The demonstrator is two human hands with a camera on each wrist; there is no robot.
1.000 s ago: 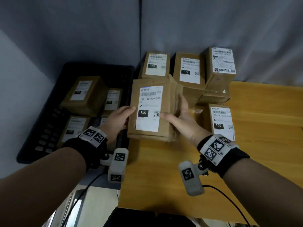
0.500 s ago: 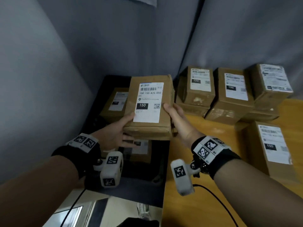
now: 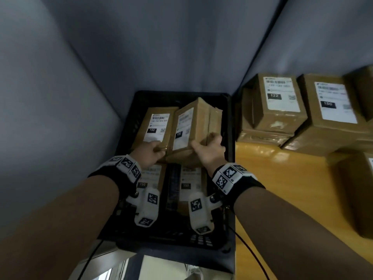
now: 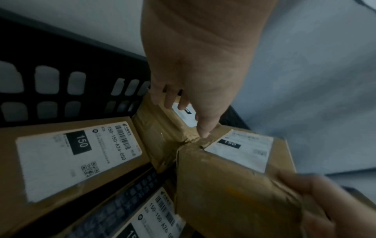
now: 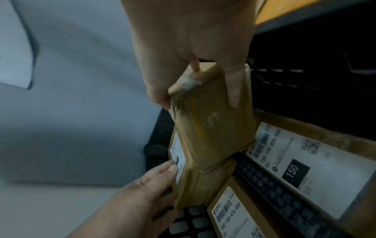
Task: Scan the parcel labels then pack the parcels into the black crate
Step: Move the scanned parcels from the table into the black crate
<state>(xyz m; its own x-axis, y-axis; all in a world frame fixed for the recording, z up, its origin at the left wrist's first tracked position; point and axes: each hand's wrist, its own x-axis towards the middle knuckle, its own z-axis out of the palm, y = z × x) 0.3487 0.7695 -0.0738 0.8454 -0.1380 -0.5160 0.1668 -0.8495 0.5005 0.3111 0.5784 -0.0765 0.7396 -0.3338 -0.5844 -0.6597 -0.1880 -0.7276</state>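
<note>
Both hands hold one brown parcel (image 3: pixel 198 126) inside the black crate (image 3: pixel 177 96), at its far right. The parcel is tilted, with its white label facing left. My left hand (image 3: pixel 153 150) holds its near left corner, thumb at the corner (image 4: pixel 203 132). My right hand (image 3: pixel 210 147) grips its near right end, thumb and fingers curled round the taped end (image 5: pixel 211 128). A labelled parcel (image 3: pixel 157 124) lies far left in the crate. Two more (image 3: pixel 151 178) (image 3: pixel 191 178) lie nearer me, partly hidden by my wrists.
A yellow wooden table (image 3: pixel 282 178) stands right of the crate, its top higher than the crate floor. Stacked labelled parcels (image 3: pixel 280 102) (image 3: pixel 333 110) sit at its back, another (image 3: pixel 359 188) at the right edge. Grey cloth walls close in behind and left.
The parcel has travelled left from above the table and down into the crate, tipping onto its edge. Both hands kept their hold; the head view has swung left.
</note>
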